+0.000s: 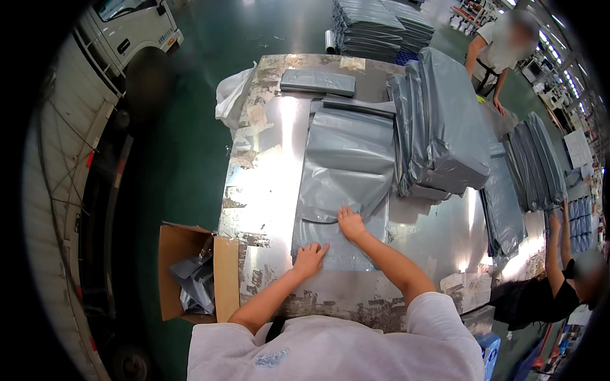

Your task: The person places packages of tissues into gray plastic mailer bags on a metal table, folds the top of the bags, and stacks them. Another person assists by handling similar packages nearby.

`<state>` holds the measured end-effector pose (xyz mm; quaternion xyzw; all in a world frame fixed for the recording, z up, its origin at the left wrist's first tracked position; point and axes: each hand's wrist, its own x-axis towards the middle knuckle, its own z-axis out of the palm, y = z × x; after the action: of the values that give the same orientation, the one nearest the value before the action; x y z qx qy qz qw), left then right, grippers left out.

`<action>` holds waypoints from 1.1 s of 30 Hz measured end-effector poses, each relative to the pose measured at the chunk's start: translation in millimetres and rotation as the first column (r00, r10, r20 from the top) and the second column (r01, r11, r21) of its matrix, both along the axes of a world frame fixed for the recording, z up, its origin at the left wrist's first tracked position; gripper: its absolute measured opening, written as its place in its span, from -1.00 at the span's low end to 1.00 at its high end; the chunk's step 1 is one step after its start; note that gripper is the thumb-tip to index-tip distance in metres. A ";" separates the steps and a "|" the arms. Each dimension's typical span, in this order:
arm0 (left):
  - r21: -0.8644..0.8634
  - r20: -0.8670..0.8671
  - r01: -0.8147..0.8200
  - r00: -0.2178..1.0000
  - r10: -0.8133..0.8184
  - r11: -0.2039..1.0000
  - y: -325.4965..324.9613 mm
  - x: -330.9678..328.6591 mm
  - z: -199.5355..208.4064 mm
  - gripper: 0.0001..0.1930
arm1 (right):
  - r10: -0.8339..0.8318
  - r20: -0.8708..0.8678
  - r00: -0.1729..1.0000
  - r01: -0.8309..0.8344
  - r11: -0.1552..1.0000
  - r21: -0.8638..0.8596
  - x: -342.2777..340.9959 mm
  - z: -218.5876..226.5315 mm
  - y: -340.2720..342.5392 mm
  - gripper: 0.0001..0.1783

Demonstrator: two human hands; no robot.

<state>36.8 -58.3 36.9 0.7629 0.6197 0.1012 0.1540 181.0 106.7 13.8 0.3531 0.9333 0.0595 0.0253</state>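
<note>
Handling the grey plastic sheet [348, 149], mid-way across the metal table [267, 190]: left hand [311, 260] palm-down, fingers spread; right hand [350, 224] at its curved front edge, can't tell if pinching. Sheet's rippled, so we judge it unfinished; the tall grey stack [454, 127] to the right looks done. We can't read any label or brand on either.

- On your left, a white truck [73, 152] on green floor [181, 140].
- Near your left side, an open cardboard box [227, 279].
- Ahead to your right, a person in white [502, 52].
- Nearer on your right, you see another person in black [540, 297].
</note>
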 end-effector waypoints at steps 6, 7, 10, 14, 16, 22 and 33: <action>0.066 0.110 0.075 0.991 -0.082 0.995 -4.9 7.1 6.7 -0.53 | 0.066 -0.078 0.995 -0.077 0.987 -0.139 11.5 8.9 -40.4 -0.70; 0.154 0.167 0.121 0.975 -0.147 0.981 -5.8 11.0 31.3 -0.55 | 0.067 -0.095 0.993 -0.081 0.984 -0.161 16.0 7.3 -54.3 -0.68; 0.345 0.158 0.168 0.959 -0.234 0.924 1.7 22.6 54.1 -0.57 | 0.039 -0.109 0.993 -0.059 0.979 -0.194 30.0 8.1 -92.0 -0.62; 0.060 0.057 0.040 0.997 -0.043 0.997 1.1 23.9 17.6 -0.57 | -0.115 -0.034 0.993 0.103 0.965 -0.241 46.2 33.1 -125.2 -0.50; -0.025 -0.037 0.066 0.997 -0.067 0.998 -4.0 29.0 15.6 -0.54 | -0.245 -0.025 0.969 0.230 0.935 -0.269 67.0 42.3 -145.1 -0.45; -0.115 -0.168 0.097 0.979 -0.116 0.989 -16.7 25.2 -16.6 -0.36 | -0.473 -0.090 0.876 0.429 0.852 -0.300 191.8 23.2 -218.2 -0.40; -0.182 -0.160 0.087 0.980 -0.117 0.979 -13.8 28.0 -12.8 -0.35 | -0.834 0.541 0.113 0.948 0.253 0.191 579.5 127.1 -298.4 -0.70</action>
<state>64.9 -72.1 24.1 0.7831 0.5971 -0.0271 0.1717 760.5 -191.7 140.9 0.8042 0.4758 0.0340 0.3545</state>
